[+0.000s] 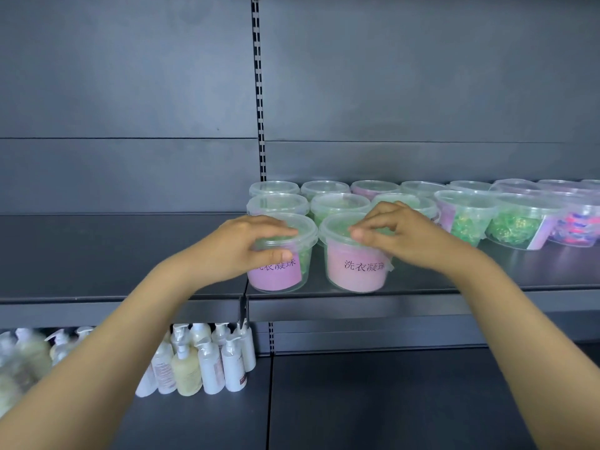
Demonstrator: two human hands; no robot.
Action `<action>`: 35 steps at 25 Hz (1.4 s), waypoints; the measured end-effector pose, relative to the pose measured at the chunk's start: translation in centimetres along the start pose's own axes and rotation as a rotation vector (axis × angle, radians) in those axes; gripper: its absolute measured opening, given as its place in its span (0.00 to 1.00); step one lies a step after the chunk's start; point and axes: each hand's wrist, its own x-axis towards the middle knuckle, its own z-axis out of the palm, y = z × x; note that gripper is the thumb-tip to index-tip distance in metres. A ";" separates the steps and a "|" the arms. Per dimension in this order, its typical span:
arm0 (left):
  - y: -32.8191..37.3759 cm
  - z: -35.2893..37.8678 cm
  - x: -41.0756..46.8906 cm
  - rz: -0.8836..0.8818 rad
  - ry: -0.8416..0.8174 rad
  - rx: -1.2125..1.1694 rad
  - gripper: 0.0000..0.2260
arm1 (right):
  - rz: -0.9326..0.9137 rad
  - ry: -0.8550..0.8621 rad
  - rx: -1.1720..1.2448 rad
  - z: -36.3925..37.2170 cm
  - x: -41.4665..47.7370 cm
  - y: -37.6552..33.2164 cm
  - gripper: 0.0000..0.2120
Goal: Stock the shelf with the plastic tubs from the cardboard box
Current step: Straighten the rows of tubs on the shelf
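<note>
Two clear plastic tubs with pink labels and green contents stand side by side at the front of the dark shelf (422, 298). My left hand (246, 246) grips the left tub (282, 274) around its rim, thumb on the label side and fingers over the lid. My right hand (396, 235) holds the right tub (355, 271) at its lid, fingers curled over the rim. Behind them stand several more lidded tubs (337, 204) in rows reaching to the right. The cardboard box is out of view.
The shelf section to the left (97, 254) is bare. A slotted upright (258, 92) splits the grey back panel. On the lower shelf at the left stand several pump bottles (201, 362). More tubs (519, 222) lie tilted at the far right.
</note>
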 end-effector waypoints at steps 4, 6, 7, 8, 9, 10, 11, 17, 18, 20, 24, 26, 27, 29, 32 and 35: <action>-0.5 -0.8 0.1 -0.022 -0.071 -0.046 0.19 | 0.035 -0.185 0.059 -1.7 -0.5 1.0 0.16; -0.6 -0.1 0.1 -0.006 0.010 -0.015 0.23 | 0.031 -0.164 0.050 -1.0 -0.4 1.3 0.16; -0.7 0.3 0.2 0.010 0.043 0.021 0.30 | 0.031 -0.154 0.059 -0.8 -0.2 1.4 0.16; -0.8 0.7 0.3 0.024 0.058 0.063 0.36 | 0.036 -0.159 0.066 -0.8 -0.1 1.4 0.14; -0.8 0.8 0.4 0.027 0.063 0.097 0.39 | 0.040 -0.179 0.066 -1.0 0.2 1.3 0.13; -0.7 0.6 0.5 0.029 0.062 0.119 0.41 | 0.043 -0.205 0.066 -1.4 0.4 1.3 0.12; -0.6 0.4 0.6 0.033 0.053 0.124 0.42 | 0.047 -0.228 0.067 -1.7 0.6 1.2 0.11; -0.6 0.6 0.3 0.010 0.045 0.046 0.33 | 0.029 -0.151 0.101 -1.1 0.6 1.5 0.13; -0.6 0.8 0.2 0.015 0.064 0.055 0.35 | 0.019 -0.146 0.108 -1.1 0.5 1.6 0.13; -0.6 1.1 0.1 0.015 0.080 0.052 0.37 | 0.019 -0.167 0.129 -1.3 0.6 1.9 0.13; -0.8 0.8 0.2 0.033 0.072 0.023 0.38 | 0.017 -0.251 0.167 -2.3 0.9 2.4 0.14; -0.7 0.7 0.2 0.023 0.067 -0.013 0.36 | 0.007 -0.296 0.218 -2.5 1.0 2.6 0.13; -0.6 0.7 0.2 0.017 0.070 -0.027 0.36 | 0.000 -0.309 0.235 -2.6 1.0 2.6 0.13; -0.4 0.8 0.1 0.005 0.082 -0.033 0.35 | -0.009 -0.298 0.240 -2.4 1.1 2.6 0.13; -0.4 0.9 0.1 -0.016 0.094 -0.016 0.35 | -0.031 -0.215 0.229 -1.6 0.9 2.9 0.11; 0.0 0.7 0.1 -0.007 0.073 0.007 0.33 | -0.050 -0.184 0.227 -1.4 0.7 3.0 0.11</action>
